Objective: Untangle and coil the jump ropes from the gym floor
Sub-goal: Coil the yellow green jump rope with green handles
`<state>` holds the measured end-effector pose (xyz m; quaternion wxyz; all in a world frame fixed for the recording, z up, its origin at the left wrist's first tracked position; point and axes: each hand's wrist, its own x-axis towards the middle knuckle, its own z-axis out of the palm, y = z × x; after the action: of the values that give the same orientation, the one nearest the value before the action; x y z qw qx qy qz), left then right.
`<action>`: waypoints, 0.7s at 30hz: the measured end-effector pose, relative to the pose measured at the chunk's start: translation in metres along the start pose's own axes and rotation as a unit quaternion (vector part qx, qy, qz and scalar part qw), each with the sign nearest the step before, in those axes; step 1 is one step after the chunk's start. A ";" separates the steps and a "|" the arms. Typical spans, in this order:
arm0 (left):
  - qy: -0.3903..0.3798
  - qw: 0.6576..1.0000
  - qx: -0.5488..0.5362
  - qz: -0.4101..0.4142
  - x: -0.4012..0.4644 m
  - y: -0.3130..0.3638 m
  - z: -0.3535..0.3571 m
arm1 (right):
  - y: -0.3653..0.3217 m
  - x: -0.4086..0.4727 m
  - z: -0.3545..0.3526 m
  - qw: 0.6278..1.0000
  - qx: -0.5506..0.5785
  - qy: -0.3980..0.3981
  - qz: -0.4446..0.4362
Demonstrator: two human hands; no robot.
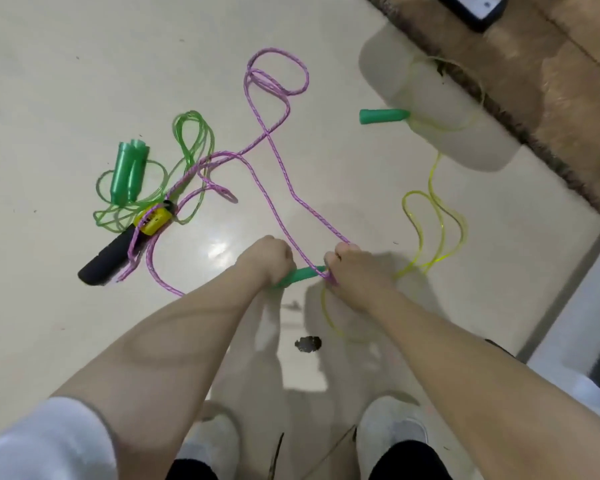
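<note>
Fingers on our left hand (267,258) are curling tight round a green handle (300,274), which is sticking out toward the right hand (357,268). Right fingers are closing on the pink rope (278,161) just at the handle's tip, pinching a bight of it; the yellow rope (430,216) is also running in under that hand, and we cannot tell whether it is gripped too. Both hands are hanging low over the pale floor (84,81), nearly touching each other.

From the right hand the pink rope is running up and away in two strands, crossing itself, then looping near the top centre. Another stretch is swinging left and lying over the green rope (191,140), which is sitting in a loose pile at left with its two green handles (129,174) side by side on top. Just beside that pile a black handle with a yellow counter (125,244) is lying on the floor, pink rope passing over it.

Yellow rope is snaking right of the hands in a few bends, then heading up to a second green handle (383,116), which is resting against a pale flat object (440,109) at upper right. A brown rug (551,98) is lying along the upper right corner, the yellow rope's far loop touching its edge.

Below the hands our two pale shoes (392,434) are showing on the floor, a dark spot (308,344) on the floor between hands and shoes. White sleeves (42,441) are bunching up at the elbows
</note>
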<state>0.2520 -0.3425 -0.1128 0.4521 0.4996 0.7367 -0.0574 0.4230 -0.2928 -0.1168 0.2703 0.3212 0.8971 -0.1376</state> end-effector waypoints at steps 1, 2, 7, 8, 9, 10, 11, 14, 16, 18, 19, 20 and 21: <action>-0.020 1.000 -0.003 0.006 -0.003 -0.004 0.008 | 0.002 -0.003 -0.002 1.000 -0.018 -0.006 -0.020; -0.029 1.000 -0.009 0.006 -0.008 -0.005 0.014 | 0.005 -0.008 -0.007 0.999 -0.020 -0.013 -0.027; 0.032 0.999 0.000 0.020 -0.010 0.010 0.032 | 0.035 -0.003 -0.039 0.965 0.198 0.106 0.139; 0.052 0.997 0.026 0.051 -0.005 0.017 0.035 | 0.042 0.003 -0.043 0.944 0.235 0.158 0.171; 0.067 0.993 0.051 0.083 0.002 0.023 0.039 | 0.050 0.010 -0.043 0.916 0.275 0.216 0.198; 0.074 0.989 0.069 0.106 0.007 0.029 0.042 | 0.056 0.016 -0.046 0.879 0.327 0.271 0.219; 0.074 0.986 0.080 0.122 0.011 0.035 0.046 | 0.059 0.020 -0.048 0.837 0.388 0.304 0.238; 0.088 0.979 0.122 0.137 0.008 0.047 0.055 | 0.054 0.014 -0.051 0.784 0.471 0.312 0.256; 0.085 0.980 0.146 0.104 -0.003 0.049 0.055 | 0.044 0.001 -0.043 0.840 0.425 0.264 0.212; 0.052 0.982 0.170 0.068 -0.013 0.045 0.053 | 0.031 -0.012 -0.032 0.894 0.378 0.187 0.151; 0.042 0.985 0.158 0.060 -0.016 0.043 0.048 | 0.026 -0.017 -0.027 0.908 0.379 0.137 0.118; 0.040 0.991 0.115 0.057 -0.018 0.043 0.040 | 0.020 -0.021 -0.025 0.911 0.396 0.080 0.082; 0.040 0.997 0.043 0.057 -0.017 0.044 0.030 | 0.015 -0.023 -0.023 0.906 0.419 0.021 0.054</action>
<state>0.3061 -0.3487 -0.1020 0.4032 0.5613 0.7215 -0.0432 0.4388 -0.2836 -0.0856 0.0987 0.4558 0.7434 -0.4794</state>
